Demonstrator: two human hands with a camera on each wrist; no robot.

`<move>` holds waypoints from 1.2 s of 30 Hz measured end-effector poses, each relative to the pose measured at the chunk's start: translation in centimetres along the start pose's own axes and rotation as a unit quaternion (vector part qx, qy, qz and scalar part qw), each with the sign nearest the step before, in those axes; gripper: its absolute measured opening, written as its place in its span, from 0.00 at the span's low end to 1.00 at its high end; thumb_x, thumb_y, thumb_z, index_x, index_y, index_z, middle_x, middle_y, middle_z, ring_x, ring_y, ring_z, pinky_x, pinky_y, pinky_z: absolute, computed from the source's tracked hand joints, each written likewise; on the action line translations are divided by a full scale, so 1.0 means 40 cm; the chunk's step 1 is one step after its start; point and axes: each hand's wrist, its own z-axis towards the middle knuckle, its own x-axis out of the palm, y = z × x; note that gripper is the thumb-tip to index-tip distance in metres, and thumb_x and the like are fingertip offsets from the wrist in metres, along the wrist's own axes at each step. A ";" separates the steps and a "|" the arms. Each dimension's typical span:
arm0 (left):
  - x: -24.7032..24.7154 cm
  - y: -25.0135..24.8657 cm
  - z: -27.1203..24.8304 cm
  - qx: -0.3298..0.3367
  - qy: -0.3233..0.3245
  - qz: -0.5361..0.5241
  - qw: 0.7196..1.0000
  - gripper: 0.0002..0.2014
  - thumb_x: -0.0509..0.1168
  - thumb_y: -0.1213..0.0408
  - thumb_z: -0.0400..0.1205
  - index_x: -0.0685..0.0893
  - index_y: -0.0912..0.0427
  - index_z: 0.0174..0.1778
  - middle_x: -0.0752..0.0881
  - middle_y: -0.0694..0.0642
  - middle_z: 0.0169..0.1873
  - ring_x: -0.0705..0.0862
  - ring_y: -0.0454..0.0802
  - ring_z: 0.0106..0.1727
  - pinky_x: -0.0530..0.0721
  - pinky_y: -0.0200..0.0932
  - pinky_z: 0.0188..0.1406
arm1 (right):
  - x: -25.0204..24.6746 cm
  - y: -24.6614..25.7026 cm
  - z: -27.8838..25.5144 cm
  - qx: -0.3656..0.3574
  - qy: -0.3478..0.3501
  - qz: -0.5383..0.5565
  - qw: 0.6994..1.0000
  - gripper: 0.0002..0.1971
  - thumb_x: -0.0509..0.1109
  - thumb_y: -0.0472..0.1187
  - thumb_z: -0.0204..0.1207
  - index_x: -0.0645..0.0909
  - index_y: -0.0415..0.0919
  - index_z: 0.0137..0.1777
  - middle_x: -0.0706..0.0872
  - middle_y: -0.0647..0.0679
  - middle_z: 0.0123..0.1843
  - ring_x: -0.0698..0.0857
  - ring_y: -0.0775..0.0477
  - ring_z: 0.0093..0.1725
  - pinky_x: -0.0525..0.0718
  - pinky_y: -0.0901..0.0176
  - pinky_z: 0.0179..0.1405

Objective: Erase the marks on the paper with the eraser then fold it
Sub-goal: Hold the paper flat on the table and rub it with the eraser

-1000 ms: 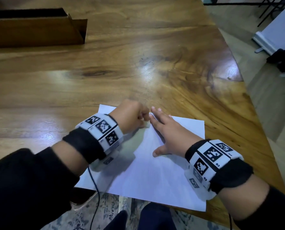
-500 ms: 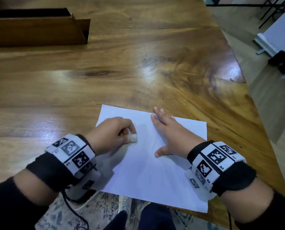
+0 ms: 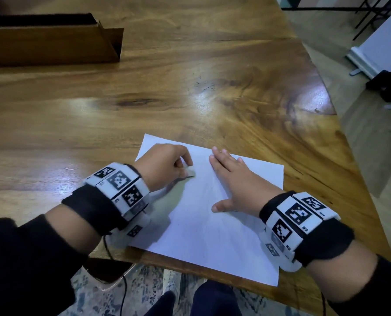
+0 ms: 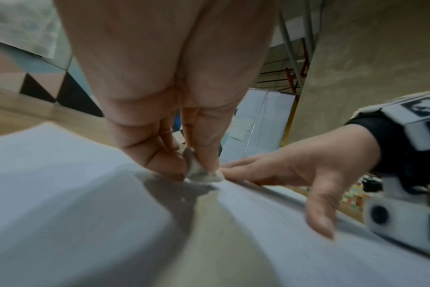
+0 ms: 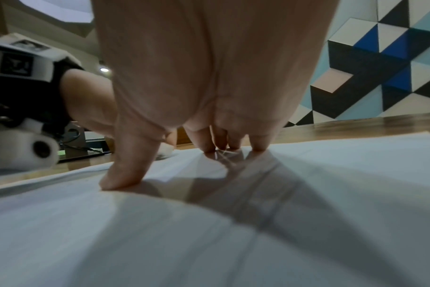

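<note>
A white sheet of paper [image 3: 212,229] lies flat on the wooden worktop [image 3: 190,92], close to its near edge, with 1 corner turned toward the far side. The left hand [image 3: 165,166] is curled over the upper left part of the sheet and pinches a small white eraser [image 4: 200,170] between thumb and fingertips; the eraser's lower end touches the paper. In the head view a short dark pencil mark [image 3: 185,178] shows on the sheet just below that hand, partly in its shadow. The right hand [image 3: 233,181] lies flat on the paper just beside the left, fingers straight and close together, thumb spread out toward the near side, holding nothing. In the right wrist view its fingertips [image 5: 207,147] and thumb press down on the sheet. Both wrists wear black bands carrying white blocks with black square markers [image 3: 119,180]. At the far left of the worktop, well apart from the paper, stands an open cardboard box [image 3: 53,44]. Below the near edge a patterned rug [image 3: 149,283] shows on the floor.
</note>
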 end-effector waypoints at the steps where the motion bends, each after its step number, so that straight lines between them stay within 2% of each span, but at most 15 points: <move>1: -0.002 -0.018 0.015 0.009 -0.006 0.006 1.000 0.09 0.70 0.66 0.72 0.83 0.58 0.47 0.80 0.47 0.30 0.76 0.42 0.33 0.72 0.34 0.33 | 0.001 0.001 0.000 0.000 -0.001 -0.001 1.000 0.57 0.73 0.57 0.71 0.34 0.40 0.83 0.27 0.51 0.83 0.31 0.53 0.82 0.34 0.59 0.78; 3: -0.006 -0.053 0.048 0.024 -0.014 0.027 0.999 0.08 0.71 0.65 0.72 0.84 0.59 0.46 0.78 0.46 0.30 0.76 0.47 0.36 0.71 0.39 0.35 | 0.003 0.002 -0.001 0.002 -0.004 -0.003 1.000 0.58 0.74 0.58 0.70 0.34 0.40 0.83 0.27 0.50 0.83 0.31 0.52 0.82 0.34 0.59 0.78; 5: -0.001 -0.067 0.066 0.032 -0.019 0.059 0.998 0.07 0.69 0.66 0.73 0.84 0.60 0.45 0.78 0.49 0.33 0.76 0.49 0.39 0.69 0.37 0.39 | 0.005 0.003 -0.001 0.004 -0.008 -0.004 1.000 0.59 0.74 0.59 0.69 0.34 0.40 0.83 0.27 0.51 0.83 0.31 0.53 0.82 0.34 0.58 0.79; 7: 0.013 -0.054 0.041 0.045 -0.013 0.070 0.996 0.05 0.69 0.67 0.73 0.85 0.59 0.43 0.77 0.49 0.33 0.76 0.49 0.39 0.65 0.34 0.35 | 0.008 0.003 0.001 0.005 -0.009 -0.008 1.000 0.59 0.74 0.60 0.68 0.34 0.40 0.83 0.28 0.50 0.83 0.31 0.53 0.82 0.34 0.58 0.79; 10: 0.033 -0.022 -0.046 0.080 0.080 0.095 0.989 0.03 0.70 0.65 0.71 0.86 0.59 0.39 0.78 0.50 0.31 0.76 0.49 0.36 0.66 0.38 0.33 | 0.010 0.000 0.002 0.007 -0.009 -0.009 1.000 0.59 0.74 0.60 0.68 0.34 0.40 0.83 0.27 0.50 0.83 0.31 0.52 0.82 0.35 0.57 0.80; 12: 0.028 -0.017 -0.059 0.075 0.132 0.101 0.983 0.05 0.72 0.64 0.70 0.87 0.57 0.40 0.80 0.49 0.32 0.77 0.47 0.36 0.70 0.34 0.31 | 0.009 0.000 0.002 0.005 -0.010 -0.008 1.000 0.59 0.74 0.60 0.68 0.34 0.40 0.83 0.28 0.50 0.83 0.31 0.52 0.82 0.35 0.56 0.80; 14: 0.014 -0.032 -0.025 0.071 0.097 0.098 0.988 0.07 0.71 0.66 0.69 0.88 0.55 0.42 0.80 0.48 0.30 0.78 0.46 0.36 0.71 0.28 0.32 | 0.007 0.002 0.001 0.005 -0.008 -0.011 1.000 0.60 0.74 0.60 0.68 0.34 0.40 0.83 0.28 0.50 0.83 0.31 0.52 0.82 0.35 0.56 0.80; 16: 0.009 -0.053 0.019 0.055 0.032 0.081 0.995 0.07 0.69 0.67 0.71 0.87 0.56 0.44 0.80 0.49 0.31 0.78 0.48 0.37 0.73 0.35 0.35 | 0.006 0.004 -0.001 0.007 -0.008 -0.019 1.000 0.60 0.74 0.62 0.67 0.33 0.40 0.83 0.27 0.49 0.83 0.31 0.52 0.82 0.34 0.55 0.80; 18: 0.021 -0.053 0.022 0.057 0.008 0.076 0.995 0.06 0.69 0.67 0.72 0.85 0.59 0.44 0.79 0.52 0.35 0.76 0.50 0.39 0.70 0.37 0.38 | 0.007 0.007 -0.002 0.009 -0.006 -0.023 1.000 0.61 0.74 0.63 0.66 0.33 0.39 0.82 0.27 0.49 0.83 0.31 0.51 0.82 0.35 0.55 0.81; 20: 0.036 -0.028 -0.036 0.086 0.045 0.087 0.991 0.04 0.69 0.65 0.71 0.85 0.60 0.39 0.80 0.56 0.34 0.76 0.52 0.38 0.67 0.39 0.36 | 0.008 0.007 -0.002 0.010 -0.006 -0.024 1.000 0.62 0.74 0.63 0.66 0.33 0.39 0.83 0.27 0.49 0.83 0.31 0.51 0.82 0.35 0.55 0.81; 24: 0.049 0.007 -0.130 0.101 0.151 0.080 0.980 0.03 0.69 0.64 0.70 0.88 0.56 0.37 0.87 0.59 0.39 0.83 0.56 0.43 0.75 0.40 0.40 | 0.010 0.005 -0.001 0.010 -0.006 -0.024 1.000 0.62 0.74 0.63 0.66 0.32 0.39 0.82 0.27 0.48 0.83 0.31 0.52 0.82 0.34 0.56 0.81; 28: 0.035 -0.023 -0.039 0.087 0.038 0.098 0.991 0.07 0.67 0.66 0.73 0.85 0.57 0.46 0.81 0.55 0.39 0.76 0.51 0.40 0.68 0.38 0.39 | 0.009 0.008 -0.003 0.012 -0.009 -0.025 1.000 0.62 0.74 0.63 0.66 0.33 0.39 0.83 0.27 0.49 0.83 0.31 0.52 0.82 0.35 0.56 0.81; 30: 0.043 -0.022 -0.027 0.093 0.006 0.087 0.992 0.05 0.66 0.65 0.75 0.83 0.58 0.45 0.76 0.53 0.39 0.75 0.52 0.41 0.68 0.39 0.40 | 0.009 0.009 -0.002 0.014 -0.006 -0.026 1.000 0.62 0.74 0.63 0.66 0.33 0.40 0.83 0.27 0.49 0.83 0.31 0.52 0.82 0.35 0.56 0.81; 33: 0.072 0.009 -0.116 0.140 0.050 0.074 0.986 0.02 0.65 0.67 0.73 0.82 0.57 0.36 0.69 0.46 0.32 0.74 0.52 0.38 0.66 0.39 0.37 | 0.008 0.008 -0.001 0.016 -0.002 -0.025 1.000 0.62 0.74 0.63 0.66 0.33 0.40 0.83 0.27 0.49 0.83 0.31 0.52 0.82 0.35 0.56 0.80; 36: 0.079 0.028 -0.176 0.140 0.115 0.050 0.982 0.04 0.65 0.67 0.72 0.86 0.57 0.36 0.76 0.50 0.35 0.78 0.51 0.39 0.71 0.37 0.39 | 0.008 0.009 -0.002 0.017 0.001 -0.022 1.000 0.61 0.74 0.63 0.66 0.32 0.40 0.82 0.27 0.50 0.83 0.30 0.53 0.82 0.34 0.57 0.81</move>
